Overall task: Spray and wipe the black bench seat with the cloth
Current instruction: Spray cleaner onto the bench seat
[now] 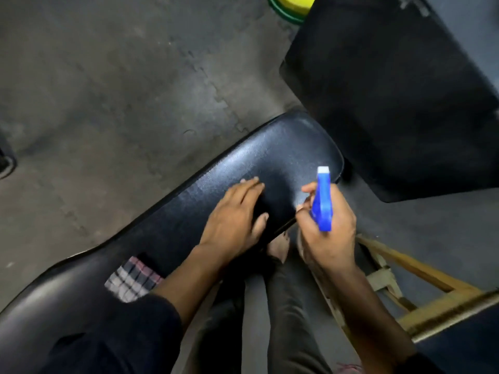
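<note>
The black bench seat [270, 160] is lying glossy and creased under both hands; its padded vinyl is likely giving slightly and turning slick once wet. The checked cloth [132, 279] is resting on the seat behind the left hand [235, 220], near the forearm; soft and light, best bunched in the palm. That hand is pressing flat, fingers spread. The right hand [326, 230] is gripping the blue spray bottle [322, 201], nozzle aiming beyond the fingers.
</note>
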Motion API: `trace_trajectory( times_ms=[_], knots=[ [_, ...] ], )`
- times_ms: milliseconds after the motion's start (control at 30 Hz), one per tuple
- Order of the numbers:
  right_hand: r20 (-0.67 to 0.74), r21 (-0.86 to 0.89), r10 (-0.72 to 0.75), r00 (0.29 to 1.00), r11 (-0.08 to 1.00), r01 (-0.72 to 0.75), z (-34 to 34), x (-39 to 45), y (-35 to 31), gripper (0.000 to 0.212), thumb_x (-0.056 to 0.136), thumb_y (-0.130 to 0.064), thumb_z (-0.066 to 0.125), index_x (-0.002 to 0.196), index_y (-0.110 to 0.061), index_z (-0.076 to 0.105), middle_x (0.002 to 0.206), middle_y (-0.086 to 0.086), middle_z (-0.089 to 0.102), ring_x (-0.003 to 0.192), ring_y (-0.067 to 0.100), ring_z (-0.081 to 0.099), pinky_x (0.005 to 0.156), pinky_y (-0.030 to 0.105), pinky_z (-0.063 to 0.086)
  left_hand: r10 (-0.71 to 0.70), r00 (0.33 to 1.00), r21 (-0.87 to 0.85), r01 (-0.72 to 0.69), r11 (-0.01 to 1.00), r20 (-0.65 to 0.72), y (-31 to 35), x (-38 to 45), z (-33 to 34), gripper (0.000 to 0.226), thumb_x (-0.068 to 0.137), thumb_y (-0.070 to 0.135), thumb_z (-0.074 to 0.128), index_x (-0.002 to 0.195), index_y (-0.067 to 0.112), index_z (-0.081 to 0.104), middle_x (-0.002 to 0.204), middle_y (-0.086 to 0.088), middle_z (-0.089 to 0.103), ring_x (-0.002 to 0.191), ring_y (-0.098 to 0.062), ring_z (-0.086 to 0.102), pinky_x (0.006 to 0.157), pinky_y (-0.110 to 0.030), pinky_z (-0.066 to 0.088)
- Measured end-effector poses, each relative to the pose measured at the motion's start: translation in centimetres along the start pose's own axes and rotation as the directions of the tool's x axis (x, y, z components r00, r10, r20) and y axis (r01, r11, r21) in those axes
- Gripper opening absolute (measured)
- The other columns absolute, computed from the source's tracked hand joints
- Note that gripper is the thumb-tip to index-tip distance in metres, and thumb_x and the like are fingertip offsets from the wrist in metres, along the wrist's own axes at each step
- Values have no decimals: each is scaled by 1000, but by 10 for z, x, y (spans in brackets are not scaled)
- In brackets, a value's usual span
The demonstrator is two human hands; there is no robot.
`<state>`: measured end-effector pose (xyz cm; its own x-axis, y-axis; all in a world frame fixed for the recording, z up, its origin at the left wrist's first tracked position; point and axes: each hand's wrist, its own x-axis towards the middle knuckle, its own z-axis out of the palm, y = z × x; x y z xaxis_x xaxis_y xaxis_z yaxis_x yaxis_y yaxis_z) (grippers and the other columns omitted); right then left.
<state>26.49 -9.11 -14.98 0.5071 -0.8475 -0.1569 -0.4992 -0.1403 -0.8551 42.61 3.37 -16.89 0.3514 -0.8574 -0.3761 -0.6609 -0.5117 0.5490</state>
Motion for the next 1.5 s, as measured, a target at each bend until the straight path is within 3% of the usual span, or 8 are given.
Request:
trace_trajectory(
  times_ms=[200, 467, 633, 733, 1133, 1267, 1400, 1500],
  knots=[
    [-87, -40, 129, 988, 990, -133, 3, 28, 51, 9, 94, -23, 78, 100, -23, 71, 94, -5, 71, 87, 5, 66, 81, 13, 47, 99, 991, 258, -73, 963, -89, 1, 88, 38, 70, 107, 49, 50, 169, 18, 36, 180, -3, 26, 167, -24, 24, 137, -51, 17],
    [-104, -105, 155, 982, 981, -165, 11, 45, 102, 25, 93, -40, 75, 85, -19, 64, 79, -9, 62, 74, 7, 60, 72, 7, 40, 159, 972, 404, -76, 912, -174, -35, 113, 90, 74, 107, 52, 42, 173, 25, 22, 184, 6, 11, 170, -19, 11, 136, -53, 15],
    [-170, -125, 258, 951, 952, -280, 20, 44, 116, 41, 92, -50, 69, 73, -24, 44, 66, -6, 47, 66, 15, 43, 64, 25, 33, 152, 975, 418, -70, 906, -164, -36, 113, 91, 75, 106, 52, 41, 173, 26, 19, 184, 8, 6, 171, -18, 7, 136, -53, 14],
    [-129, -111, 338, 932, 929, -353, 22, 40, 125, 47, 88, -63, 64, 79, -17, 56, 77, -2, 60, 73, 19, 56, 74, 39, 47, 149, 973, 427, -60, 902, -176, -38, 113, 93, 75, 106, 53, 40, 173, 27, 20, 184, 9, 6, 170, -17, 8, 136, -52, 15],
    [82, -239, 79, 994, 969, -58, 35, 11, 112, 37, 95, -53, 66, 89, -17, 61, 86, -4, 62, 77, 20, 60, 76, 31, 48, 159, 966, 346, -82, 935, -202, -37, 106, 84, 65, 110, 48, 45, 169, 21, 37, 181, 3, 24, 169, -18, 20, 138, -48, 15],
    [182, -231, -78, 980, 966, 119, 54, -9, 104, 34, 100, -43, 68, 81, -29, 43, 80, -13, 42, 68, 9, 44, 68, 24, 41, 15, 972, 214, 36, 976, -235, -48, 73, 80, 63, 110, 42, 51, 168, 22, 37, 181, 5, 22, 169, -14, 17, 138, -45, 12],
    [324, -158, -141, 936, 967, 200, 74, -30, 96, 35, 101, -39, 72, 87, -37, 41, 83, -18, 42, 72, 3, 43, 73, 21, 44, -155, 946, 166, 208, 964, -284, -80, 18, 74, 67, 109, 47, 49, 169, 24, 34, 182, 7, 17, 169, -14, 14, 138, -45, 12],
    [462, -158, -140, 875, 959, 237, 86, -47, 95, 47, 93, -22, 76, 85, -40, 34, 82, -17, 41, 66, 9, 44, 72, 35, 51, -261, 910, 143, 319, 937, -323, -109, -24, 67, 67, 109, 50, 44, 169, 23, 34, 182, 6, 17, 169, -14, 13, 138, -47, 14]
  ],
)
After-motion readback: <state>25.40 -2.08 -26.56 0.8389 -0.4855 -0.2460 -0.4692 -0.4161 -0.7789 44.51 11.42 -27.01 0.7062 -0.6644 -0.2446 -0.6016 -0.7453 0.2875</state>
